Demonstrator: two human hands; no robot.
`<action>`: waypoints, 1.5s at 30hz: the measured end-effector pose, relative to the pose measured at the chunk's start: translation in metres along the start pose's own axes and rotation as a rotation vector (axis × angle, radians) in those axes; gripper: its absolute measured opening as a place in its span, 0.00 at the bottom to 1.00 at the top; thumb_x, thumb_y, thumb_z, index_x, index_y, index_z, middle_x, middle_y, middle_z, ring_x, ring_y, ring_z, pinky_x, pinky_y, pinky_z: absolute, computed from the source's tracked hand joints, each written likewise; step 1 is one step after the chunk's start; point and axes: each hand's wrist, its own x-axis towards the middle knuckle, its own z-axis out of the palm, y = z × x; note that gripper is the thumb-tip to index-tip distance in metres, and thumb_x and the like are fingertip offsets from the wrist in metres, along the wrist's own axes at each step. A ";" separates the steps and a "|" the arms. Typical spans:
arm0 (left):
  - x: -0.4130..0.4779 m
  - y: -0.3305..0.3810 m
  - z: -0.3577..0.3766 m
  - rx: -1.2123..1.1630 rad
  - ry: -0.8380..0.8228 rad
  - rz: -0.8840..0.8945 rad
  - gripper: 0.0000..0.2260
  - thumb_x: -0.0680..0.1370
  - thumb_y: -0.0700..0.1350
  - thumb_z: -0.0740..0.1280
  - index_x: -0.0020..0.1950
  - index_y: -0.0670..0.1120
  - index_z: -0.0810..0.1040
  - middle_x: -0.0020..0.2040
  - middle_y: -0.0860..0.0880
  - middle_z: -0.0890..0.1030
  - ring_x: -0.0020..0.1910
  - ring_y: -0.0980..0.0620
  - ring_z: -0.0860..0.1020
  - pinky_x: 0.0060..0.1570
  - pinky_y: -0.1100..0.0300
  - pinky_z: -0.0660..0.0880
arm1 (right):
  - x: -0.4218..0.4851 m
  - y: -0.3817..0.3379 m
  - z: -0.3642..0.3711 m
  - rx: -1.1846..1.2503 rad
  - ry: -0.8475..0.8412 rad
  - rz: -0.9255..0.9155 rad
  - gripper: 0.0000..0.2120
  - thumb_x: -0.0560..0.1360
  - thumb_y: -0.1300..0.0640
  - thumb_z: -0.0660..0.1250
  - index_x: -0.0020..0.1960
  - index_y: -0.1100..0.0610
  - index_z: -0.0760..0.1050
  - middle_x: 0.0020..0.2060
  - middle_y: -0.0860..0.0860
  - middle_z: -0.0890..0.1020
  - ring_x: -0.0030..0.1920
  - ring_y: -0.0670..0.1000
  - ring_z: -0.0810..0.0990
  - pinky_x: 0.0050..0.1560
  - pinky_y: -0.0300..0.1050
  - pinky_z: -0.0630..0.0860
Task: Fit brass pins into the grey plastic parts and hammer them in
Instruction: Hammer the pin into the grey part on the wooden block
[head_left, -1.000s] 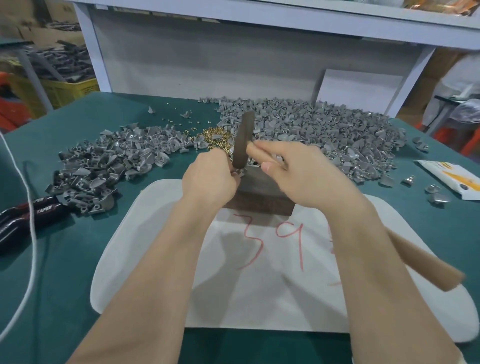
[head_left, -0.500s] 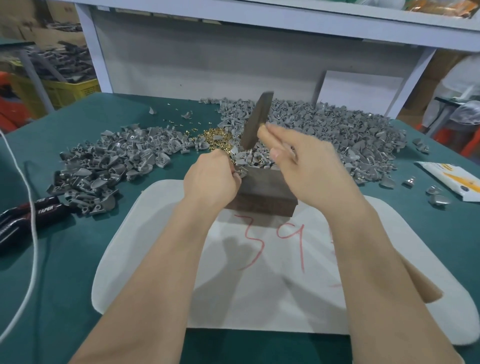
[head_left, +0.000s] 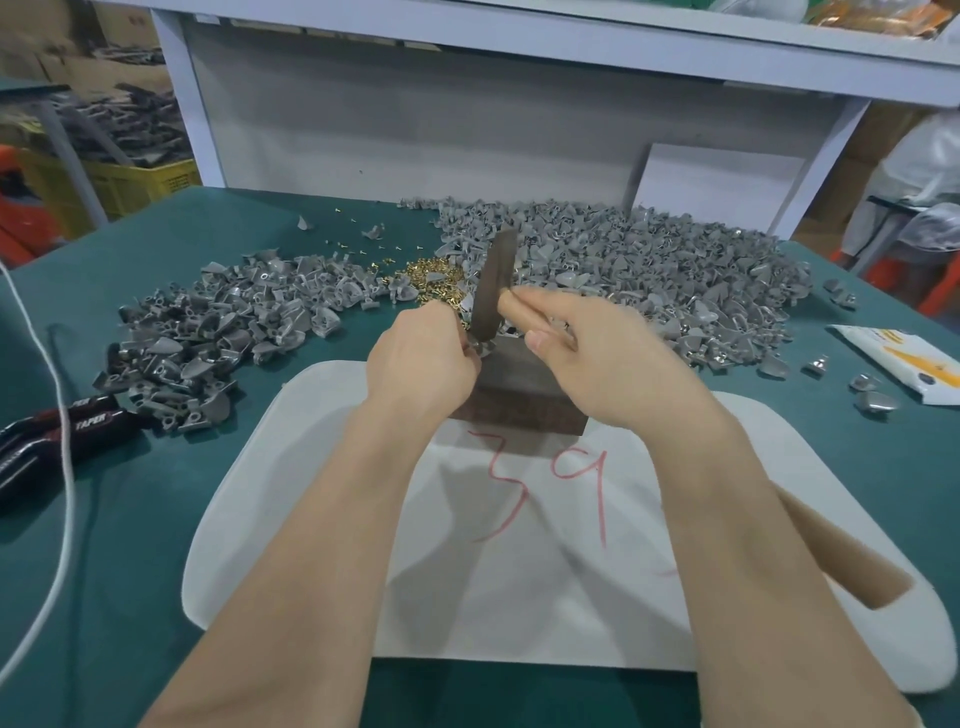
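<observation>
My left hand (head_left: 418, 361) pinches a small grey plastic part (head_left: 480, 349) on the near left corner of a dark block (head_left: 519, 395). My right hand (head_left: 587, 358) grips a hammer; its dark metal head (head_left: 496, 288) stands just above that part, and its wooden handle (head_left: 841, 556) runs back under my right forearm. A heap of brass pins (head_left: 434, 283) lies behind my left hand. Piles of grey plastic parts spread at the left (head_left: 223, 322) and at the back right (head_left: 649, 270).
The block stands on a white pad (head_left: 519, 571) marked with red numbers, on a green table (head_left: 119, 519). Black and red pliers (head_left: 57, 431) and a white cord (head_left: 62, 467) lie at the left. A white packet (head_left: 898, 364) and loose grey parts lie at the right.
The hammer head rose half a second ago and has now come back down onto the part held by my left hand. My left hand has stayed in place.
</observation>
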 end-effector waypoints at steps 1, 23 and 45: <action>0.000 0.000 0.000 -0.003 -0.002 -0.002 0.07 0.73 0.43 0.66 0.48 0.43 0.79 0.47 0.43 0.82 0.49 0.39 0.78 0.49 0.50 0.77 | 0.000 0.001 0.001 -0.016 -0.039 0.026 0.20 0.80 0.52 0.58 0.71 0.43 0.65 0.67 0.41 0.73 0.67 0.48 0.70 0.63 0.38 0.65; -0.004 0.003 -0.003 -0.050 -0.009 -0.028 0.04 0.74 0.42 0.65 0.45 0.46 0.79 0.46 0.47 0.82 0.48 0.43 0.78 0.47 0.54 0.75 | -0.001 0.036 0.000 0.383 -0.034 0.345 0.15 0.77 0.39 0.58 0.50 0.50 0.73 0.27 0.51 0.77 0.22 0.46 0.74 0.27 0.41 0.69; -0.005 0.016 -0.003 -0.358 0.073 0.201 0.07 0.72 0.45 0.70 0.37 0.52 0.73 0.35 0.57 0.77 0.36 0.59 0.77 0.43 0.59 0.76 | 0.011 0.001 0.023 0.226 0.272 0.096 0.03 0.74 0.55 0.69 0.43 0.53 0.81 0.38 0.50 0.82 0.42 0.50 0.80 0.51 0.49 0.77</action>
